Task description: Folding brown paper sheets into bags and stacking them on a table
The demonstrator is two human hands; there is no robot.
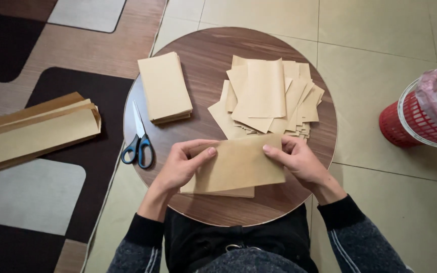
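where the round wooden table [213,50] curves toward the person at its near edge, both hands pinch one folded brown paper sheet [238,164] that lies flat on the wood. the left hand [180,164] grasps the sheet's left end, its thumb laid across the top face, and the right hand [299,162] grasps the right end with its thumb pressed on the upper edge. a second layer of the same paper pokes out beneath the sheet along its near side. just beyond it, toward the far right of the table, sits a loose pile of cut brown papers [266,98], fanned and overlapping, its near edge almost touching the held sheet. a neat stack of brown papers [164,87] rests by the far left edge, and blue-handled scissors [139,139] lie closed along the left edge, blades pointing away. off the table, long folded brown paper [31,132] lies on the patterned rug [31,197] at left, and a red basket [421,114] lined with a plastic bag stands on the tiled floor [390,212] at right.
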